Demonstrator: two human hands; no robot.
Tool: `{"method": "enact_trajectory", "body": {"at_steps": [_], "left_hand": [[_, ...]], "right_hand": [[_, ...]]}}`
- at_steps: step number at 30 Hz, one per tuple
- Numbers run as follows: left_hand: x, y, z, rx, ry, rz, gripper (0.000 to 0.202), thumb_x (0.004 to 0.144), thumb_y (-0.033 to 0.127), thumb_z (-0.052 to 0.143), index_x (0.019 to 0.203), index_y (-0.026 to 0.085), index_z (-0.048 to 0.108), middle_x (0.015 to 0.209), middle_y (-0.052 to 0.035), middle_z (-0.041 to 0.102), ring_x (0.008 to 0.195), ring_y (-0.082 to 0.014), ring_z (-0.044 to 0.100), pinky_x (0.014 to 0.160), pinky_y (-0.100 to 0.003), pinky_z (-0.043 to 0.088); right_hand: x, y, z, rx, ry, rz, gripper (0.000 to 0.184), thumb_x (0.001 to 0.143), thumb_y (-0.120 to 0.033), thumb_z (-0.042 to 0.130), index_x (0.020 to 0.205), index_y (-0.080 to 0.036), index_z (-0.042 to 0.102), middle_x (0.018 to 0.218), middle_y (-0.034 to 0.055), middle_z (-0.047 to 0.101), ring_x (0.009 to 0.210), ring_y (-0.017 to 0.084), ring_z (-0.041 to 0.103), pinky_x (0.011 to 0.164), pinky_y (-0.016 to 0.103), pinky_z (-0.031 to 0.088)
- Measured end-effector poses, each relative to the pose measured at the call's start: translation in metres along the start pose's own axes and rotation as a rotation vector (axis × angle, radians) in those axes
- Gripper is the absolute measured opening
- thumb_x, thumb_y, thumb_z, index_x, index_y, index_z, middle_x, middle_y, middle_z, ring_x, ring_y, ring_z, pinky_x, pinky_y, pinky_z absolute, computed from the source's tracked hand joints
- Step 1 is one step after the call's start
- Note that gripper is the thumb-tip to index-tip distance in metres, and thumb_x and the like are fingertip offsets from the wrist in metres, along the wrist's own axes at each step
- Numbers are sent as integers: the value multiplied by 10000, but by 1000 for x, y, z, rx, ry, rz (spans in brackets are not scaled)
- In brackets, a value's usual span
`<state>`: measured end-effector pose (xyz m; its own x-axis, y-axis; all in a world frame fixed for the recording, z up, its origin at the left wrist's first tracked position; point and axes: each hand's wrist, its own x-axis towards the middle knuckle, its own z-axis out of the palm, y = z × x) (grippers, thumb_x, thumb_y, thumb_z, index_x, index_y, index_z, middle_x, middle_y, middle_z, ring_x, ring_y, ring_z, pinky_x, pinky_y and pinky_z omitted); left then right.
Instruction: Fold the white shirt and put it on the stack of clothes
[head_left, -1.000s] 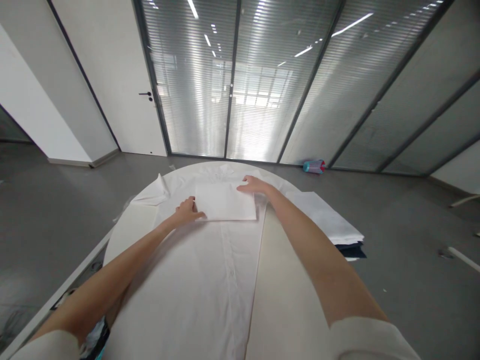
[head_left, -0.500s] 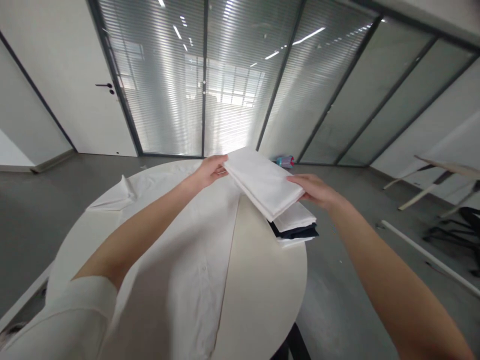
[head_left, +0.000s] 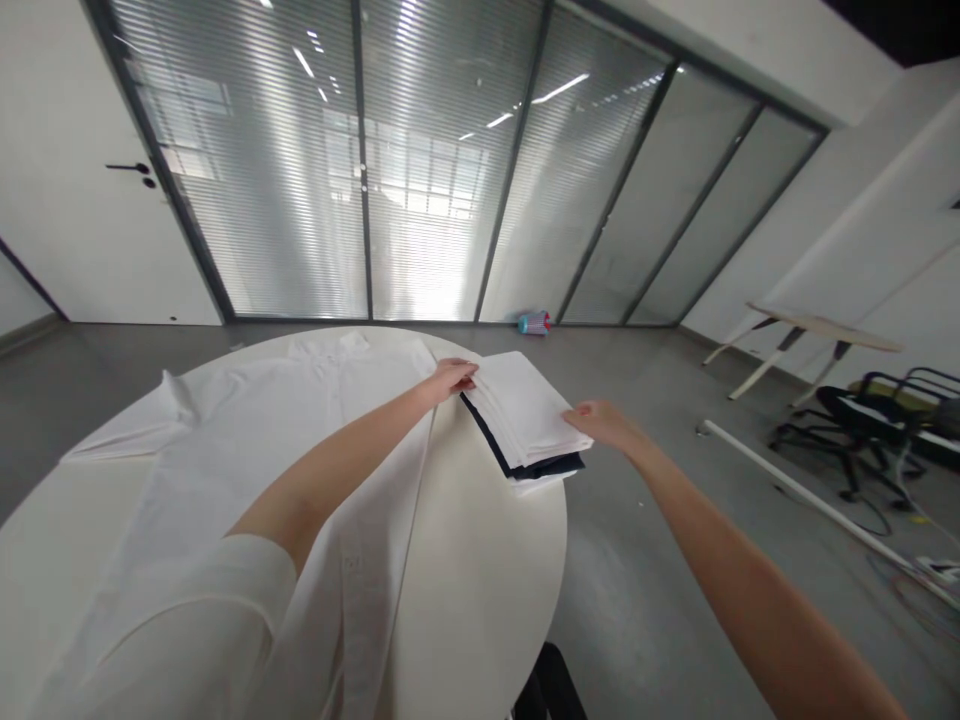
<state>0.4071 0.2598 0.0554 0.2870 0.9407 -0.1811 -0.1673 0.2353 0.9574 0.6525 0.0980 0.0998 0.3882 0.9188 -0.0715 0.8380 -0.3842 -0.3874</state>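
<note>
Stack: folded white cloth stack (head_left: 521,415), dark layer (head_left: 544,465) mostly hidden within, on round worktop (head_left: 480,610)
Left grip (head_left: 452,378): curled against stack edge, hold unclear
Right grip (head_left: 600,422): open, fingertips touching stack corner
Beside stack: spread white shirt (head_left: 225,440), partly behind left forearm (head_left: 337,440)

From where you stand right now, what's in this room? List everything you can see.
door: one, white, far left
glass wall: one, grey blinds behind it, straight ahead
table: one, white, round, in front
shirt: one, white, spread on table
stack: one, white and navy folded clothes, on table
cylinder: one, blue and pink, on floor by glass
side table: one, beige, right
chair: at least one, black, right
pole: one, white, on floor, right
left hand: one, bare, at stack's left edge
right hand: one, bare, at stack's right edge
</note>
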Motion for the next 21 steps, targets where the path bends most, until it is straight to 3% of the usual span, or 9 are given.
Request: {"method": "enact_trajectory", "body": {"at_steps": [3,6,8,11,13,16,19,21], "left_hand": [[1,1,1,165,57,104,274,679,202,810,903,137,667,794,-87,698,838,-230,697,821,-398,585],[-4,6,11,329,98,313,300,790,214,701,1086,175,672,1240,-136,672,1254,-276,582,1078,-433,459],[-12,-1,18,609,43,582,356,882,258,611,1230,188,638,1473,-131,533,1424,-269,424,1192,-447,319],[-25,-30,17,1133,-161,886,485,996,349,452,1436,149,494,1580,-170,404,1486,-281,335,1226,-517,215],[-31,-53,10,1286,-259,895,525,1030,384,380,1496,144,420,1583,-175,398,1492,-270,330,1223,-519,218],[-34,-70,-1,1346,-290,877,540,1049,403,329,1530,160,376,1603,-158,367,1507,-249,302,1228,-480,227],[-37,-61,-14,1374,-317,856,599,1050,474,311,1556,155,338,1623,-144,328,1515,-254,282,1228,-445,247],[-43,-47,-35,1384,-317,835,644,1040,526,317,1562,150,334,1630,-142,316,1520,-266,266,1225,-430,262]], "right_hand": [[15,-24,-6,-52,229,-255,423,871,-396,628,1236,-194,703,1334,134,656,1269,312,589,1084,438,448],[33,-59,1,-105,294,-525,446,995,-394,446,1382,-237,601,1429,98,592,1348,260,517,1151,435,386],[42,-76,18,-234,270,-573,459,1023,-424,418,1420,-240,556,1482,104,537,1380,267,473,1162,456,366],[46,-83,53,-315,217,-547,468,993,-454,539,1391,-207,547,1473,122,515,1325,292,508,1118,531,401],[43,-80,74,-334,198,-522,483,967,-452,599,1375,-198,548,1468,119,510,1304,297,521,1101,568,407],[38,-77,91,-360,185,-498,466,991,-438,540,1420,-257,535,1541,115,462,1395,318,435,1145,570,334],[39,-78,89,-406,177,-446,485,1011,-394,432,1477,-279,502,1583,103,427,1459,322,366,1173,527,294],[40,-81,80,-431,154,-402,515,1016,-370,364,1507,-256,471,1600,97,400,1469,312,363,1180,504,303]]}}
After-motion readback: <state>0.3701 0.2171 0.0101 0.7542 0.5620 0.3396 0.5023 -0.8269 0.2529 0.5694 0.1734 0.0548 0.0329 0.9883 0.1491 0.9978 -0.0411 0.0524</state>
